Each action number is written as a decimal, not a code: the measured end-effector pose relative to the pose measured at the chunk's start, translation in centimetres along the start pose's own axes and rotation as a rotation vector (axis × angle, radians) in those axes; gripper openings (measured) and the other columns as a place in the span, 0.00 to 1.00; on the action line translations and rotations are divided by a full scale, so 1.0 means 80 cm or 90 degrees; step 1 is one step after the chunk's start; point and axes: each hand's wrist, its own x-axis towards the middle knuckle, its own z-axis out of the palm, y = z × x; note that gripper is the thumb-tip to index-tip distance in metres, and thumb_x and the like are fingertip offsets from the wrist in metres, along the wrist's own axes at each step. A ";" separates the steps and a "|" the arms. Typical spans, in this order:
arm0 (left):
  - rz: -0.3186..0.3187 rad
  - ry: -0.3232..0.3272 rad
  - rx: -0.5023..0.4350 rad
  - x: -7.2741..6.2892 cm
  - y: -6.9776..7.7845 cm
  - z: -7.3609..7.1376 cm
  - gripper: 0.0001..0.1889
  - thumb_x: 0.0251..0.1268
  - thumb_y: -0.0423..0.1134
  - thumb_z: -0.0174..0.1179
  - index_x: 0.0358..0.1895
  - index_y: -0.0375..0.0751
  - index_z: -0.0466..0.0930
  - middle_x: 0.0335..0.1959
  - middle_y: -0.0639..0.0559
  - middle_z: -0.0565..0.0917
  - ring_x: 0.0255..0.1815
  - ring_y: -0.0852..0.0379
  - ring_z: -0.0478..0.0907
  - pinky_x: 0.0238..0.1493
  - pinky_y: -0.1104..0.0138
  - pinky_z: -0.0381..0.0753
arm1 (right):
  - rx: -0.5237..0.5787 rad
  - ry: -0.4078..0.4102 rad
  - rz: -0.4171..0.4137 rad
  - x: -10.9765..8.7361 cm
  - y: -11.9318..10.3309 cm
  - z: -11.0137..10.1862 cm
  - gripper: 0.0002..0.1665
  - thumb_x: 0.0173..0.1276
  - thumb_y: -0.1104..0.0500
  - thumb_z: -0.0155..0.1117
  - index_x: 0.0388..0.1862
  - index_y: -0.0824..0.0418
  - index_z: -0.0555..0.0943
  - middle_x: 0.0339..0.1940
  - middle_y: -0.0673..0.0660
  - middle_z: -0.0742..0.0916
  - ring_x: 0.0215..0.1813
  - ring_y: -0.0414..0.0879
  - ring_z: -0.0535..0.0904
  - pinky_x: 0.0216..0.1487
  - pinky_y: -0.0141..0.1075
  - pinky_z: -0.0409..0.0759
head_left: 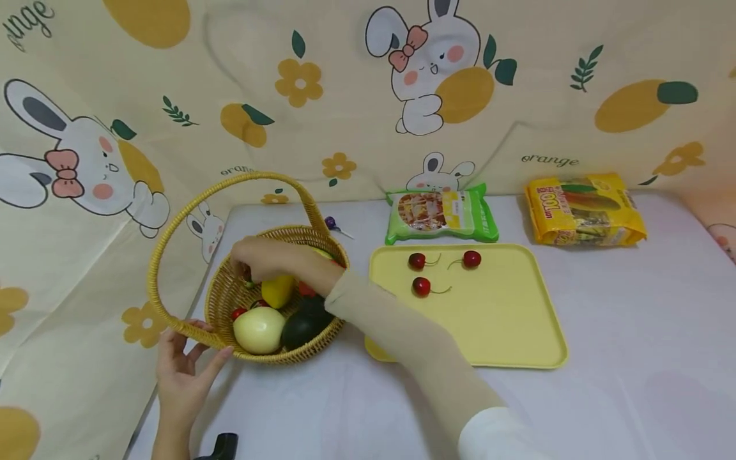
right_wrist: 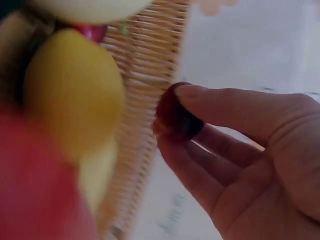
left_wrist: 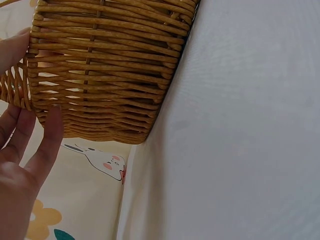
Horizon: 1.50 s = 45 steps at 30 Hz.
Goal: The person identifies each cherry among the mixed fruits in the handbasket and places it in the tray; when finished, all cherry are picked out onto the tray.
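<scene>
A wicker basket with a tall handle holds several fruits, among them a yellow lemon, a pale round fruit and a dark oval fruit. My left hand holds the basket where its handle meets the near-left rim, thumb and fingers on either side of the weave. Reaching over the basket, my right hand pinches a dark red cherry between thumb and fingertips. Red fruit lies blurred close to the right wrist camera.
Right of the basket, a yellow tray carries three cherries. Behind it lie a green snack bag and a yellow snack bag. A small purple-topped item lies behind the basket. A black object shows at the front edge.
</scene>
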 end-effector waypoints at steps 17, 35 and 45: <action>-0.070 0.055 0.031 -0.014 0.014 -0.008 0.38 0.39 0.03 0.61 0.61 0.17 0.62 0.50 0.42 0.76 0.54 0.54 0.74 0.50 0.76 0.80 | 0.160 0.198 0.117 -0.390 0.133 0.006 0.14 0.63 0.73 0.68 0.46 0.63 0.85 0.46 0.55 0.81 0.49 0.50 0.78 0.48 0.39 0.85; -0.081 0.053 0.032 -0.009 0.014 -0.001 0.39 0.39 0.02 0.60 0.62 0.19 0.61 0.50 0.43 0.75 0.53 0.54 0.73 0.51 0.77 0.79 | 0.095 0.255 0.208 -0.434 0.151 0.050 0.18 0.56 0.75 0.72 0.45 0.66 0.84 0.45 0.57 0.84 0.42 0.48 0.78 0.42 0.37 0.85; -0.082 0.041 0.050 -0.005 0.010 0.008 0.39 0.40 0.03 0.60 0.63 0.19 0.61 0.50 0.43 0.75 0.54 0.54 0.73 0.51 0.77 0.79 | 0.120 0.250 0.240 -0.447 0.155 0.053 0.15 0.57 0.73 0.73 0.43 0.64 0.85 0.46 0.56 0.84 0.44 0.48 0.80 0.43 0.38 0.85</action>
